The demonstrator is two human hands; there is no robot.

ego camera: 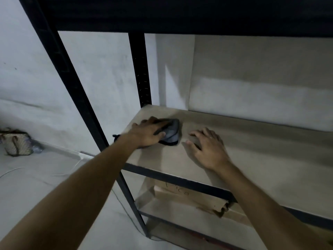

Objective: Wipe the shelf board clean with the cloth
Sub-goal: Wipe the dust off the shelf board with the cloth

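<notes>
A pale brown shelf board (252, 150) sits in a black metal rack at about waist height. My left hand (147, 132) lies flat on a bunched grey and dark cloth (171, 132) near the board's left rear corner and presses it onto the wood. My right hand (207, 148) rests on the board just right of the cloth, fingers spread, with nothing in it. Part of the cloth is hidden under my left palm.
Black rack uprights stand at the left front (84, 112) and left rear (140, 69). Another shelf (180, 17) hangs close overhead. A torn cardboard box (198, 201) lies on the shelf below. A bag (16, 141) and white cables (72, 168) lie on the floor at left.
</notes>
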